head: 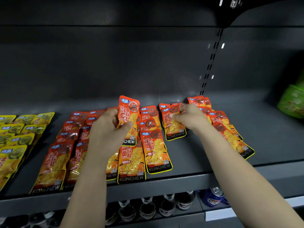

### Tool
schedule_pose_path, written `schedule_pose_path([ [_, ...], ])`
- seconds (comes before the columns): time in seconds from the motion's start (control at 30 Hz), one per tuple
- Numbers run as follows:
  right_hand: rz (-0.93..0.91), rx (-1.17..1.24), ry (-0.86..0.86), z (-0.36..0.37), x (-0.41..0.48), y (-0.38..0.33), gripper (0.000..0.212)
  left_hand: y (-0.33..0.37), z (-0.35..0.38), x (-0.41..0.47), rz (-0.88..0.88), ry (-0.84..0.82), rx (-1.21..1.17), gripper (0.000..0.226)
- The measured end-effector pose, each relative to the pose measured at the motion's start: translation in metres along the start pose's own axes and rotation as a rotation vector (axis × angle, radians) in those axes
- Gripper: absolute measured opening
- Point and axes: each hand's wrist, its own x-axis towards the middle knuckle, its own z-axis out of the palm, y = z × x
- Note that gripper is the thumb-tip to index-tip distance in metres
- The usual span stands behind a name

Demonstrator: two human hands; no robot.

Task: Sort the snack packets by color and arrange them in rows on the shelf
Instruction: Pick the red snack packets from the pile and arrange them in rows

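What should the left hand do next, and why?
Probably lower the lifted orange packet flat into the orange group beneath it. The left hand grips it tilted up off the shelf, while the other orange packets lie flat in overlapping rows; the right hand pinches another orange packet, and the yellow packets lie apart on the left.

Dark bottles (147, 209) stand in a row low down, with blue cans (213, 197) just right of them. A green bag (291, 102) lies far right.
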Motion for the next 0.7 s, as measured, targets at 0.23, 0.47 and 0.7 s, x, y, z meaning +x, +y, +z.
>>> schedule_pose_path([
  [0.23, -0.042, -0.329, -0.018, 0.0003, 0.0056, -0.0055, 0.057, -0.0002, 0.005, 0.0012, 0.005, -0.015, 0.014, 0.011],
  [0.47, -0.04, -0.402, -0.014, 0.0016, 0.0042, -0.0064, 0.059, 0.0015, 0.0066, 0.0019, 0.018, -0.011, 0.027, 0.01],
  [0.7, -0.048, -0.398, 0.005, 0.001, 0.0037, -0.0042, 0.06, 0.0049, 0.0087, 0.0021, 0.042, -0.016, 0.034, 0.01],
])
